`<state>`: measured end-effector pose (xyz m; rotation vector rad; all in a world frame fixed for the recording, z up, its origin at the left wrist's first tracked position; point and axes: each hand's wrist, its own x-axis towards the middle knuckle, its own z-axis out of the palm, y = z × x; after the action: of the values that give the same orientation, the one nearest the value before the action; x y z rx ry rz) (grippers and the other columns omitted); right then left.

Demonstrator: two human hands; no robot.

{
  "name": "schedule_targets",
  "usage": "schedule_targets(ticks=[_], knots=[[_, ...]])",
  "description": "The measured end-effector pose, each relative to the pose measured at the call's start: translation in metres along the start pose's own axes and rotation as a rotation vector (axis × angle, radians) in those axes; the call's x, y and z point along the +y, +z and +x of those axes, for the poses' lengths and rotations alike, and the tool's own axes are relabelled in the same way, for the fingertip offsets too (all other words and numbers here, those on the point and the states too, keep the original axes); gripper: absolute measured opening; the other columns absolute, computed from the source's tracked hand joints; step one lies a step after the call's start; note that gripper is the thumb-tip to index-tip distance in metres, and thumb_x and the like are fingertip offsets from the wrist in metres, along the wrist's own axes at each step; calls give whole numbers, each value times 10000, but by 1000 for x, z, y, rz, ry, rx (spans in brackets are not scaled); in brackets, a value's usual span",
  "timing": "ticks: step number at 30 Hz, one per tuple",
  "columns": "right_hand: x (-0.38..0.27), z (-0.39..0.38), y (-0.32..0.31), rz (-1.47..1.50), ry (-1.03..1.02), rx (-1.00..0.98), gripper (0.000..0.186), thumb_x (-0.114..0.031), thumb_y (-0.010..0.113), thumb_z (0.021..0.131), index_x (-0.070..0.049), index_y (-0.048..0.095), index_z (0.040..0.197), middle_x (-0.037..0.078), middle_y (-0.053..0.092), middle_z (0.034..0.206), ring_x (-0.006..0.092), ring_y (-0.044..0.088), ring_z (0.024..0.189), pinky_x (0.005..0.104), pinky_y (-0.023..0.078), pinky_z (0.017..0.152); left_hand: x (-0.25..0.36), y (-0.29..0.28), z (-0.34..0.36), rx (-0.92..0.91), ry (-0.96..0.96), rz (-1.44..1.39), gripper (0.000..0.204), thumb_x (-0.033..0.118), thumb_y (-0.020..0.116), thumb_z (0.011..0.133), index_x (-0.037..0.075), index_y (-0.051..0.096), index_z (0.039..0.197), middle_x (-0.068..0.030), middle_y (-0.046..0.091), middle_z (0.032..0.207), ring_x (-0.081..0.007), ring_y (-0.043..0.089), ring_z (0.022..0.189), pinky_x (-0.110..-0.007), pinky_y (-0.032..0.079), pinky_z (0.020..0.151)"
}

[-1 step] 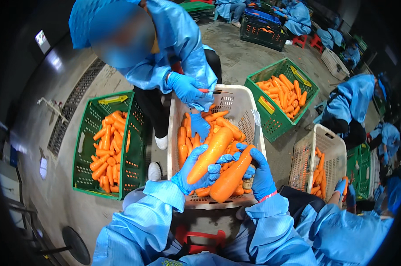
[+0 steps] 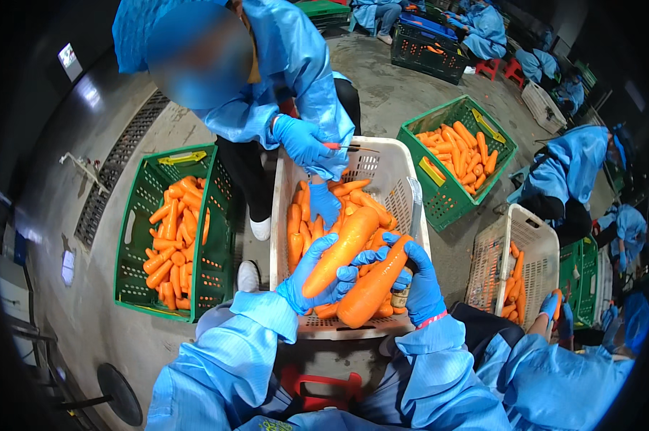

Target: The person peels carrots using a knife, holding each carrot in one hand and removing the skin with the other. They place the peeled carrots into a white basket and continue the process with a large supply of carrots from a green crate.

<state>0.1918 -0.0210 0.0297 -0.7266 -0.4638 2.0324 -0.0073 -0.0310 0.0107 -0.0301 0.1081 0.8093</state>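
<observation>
In my gloved left hand (image 2: 311,281) lies a large peeled-looking carrot (image 2: 342,251), with my fingers wrapped round its lower part. Beside it, my gloved right hand (image 2: 421,280) grips a second carrot (image 2: 374,287), whose thick end points down and left. A small tan object (image 2: 400,297) shows by my right fingers; I cannot make out what it is. Both hands are above the near part of a white crate (image 2: 403,154) holding several carrots. Opposite me, a co-worker's left hand (image 2: 324,203) reaches into the crate, and their other hand (image 2: 300,140) holds a thin red-handled tool.
A green crate of carrots (image 2: 127,280) stands to the left, another green crate (image 2: 439,208) at the back right. On the right, a white crate (image 2: 547,251) sits near a neighbour's sleeve (image 2: 554,377). A red stool (image 2: 324,388) shows below me. More workers sit farther back.
</observation>
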Motion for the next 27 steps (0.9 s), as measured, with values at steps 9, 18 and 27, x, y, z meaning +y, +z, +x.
schedule_targets(ticks=[9, 18, 27], knots=[[4, 16, -9, 10, -8, 23, 401, -268, 544, 902, -1, 464, 1190, 109, 587, 937, 52, 389, 484, 188, 347, 430, 0, -6, 5, 4, -36, 618, 600, 277, 532, 906, -4, 293, 1378, -198, 459, 1307, -327, 514, 1161, -400, 434, 985], [-3, 15, -23, -84, 25, 44, 423, -329, 528, 908, -21, 498, 1196, 47, 615, 908, 46, 403, 516, 195, 358, 466, -11, 5, 1, 74, -113, 503, 607, 192, 526, 907, 21, 229, 1408, -204, 430, 1336, -345, 539, 1129, -463, 440, 976], [-25, -4, -20, -400, -237, 368, 410, -287, 652, 828, -45, 569, 1149, 5, 625, 917, 44, 462, 544, 182, 412, 504, -36, -44, -1, 362, -215, 517, 528, 162, 557, 892, 5, 341, 1348, -216, 462, 1299, -386, 512, 1148, -464, 448, 966]])
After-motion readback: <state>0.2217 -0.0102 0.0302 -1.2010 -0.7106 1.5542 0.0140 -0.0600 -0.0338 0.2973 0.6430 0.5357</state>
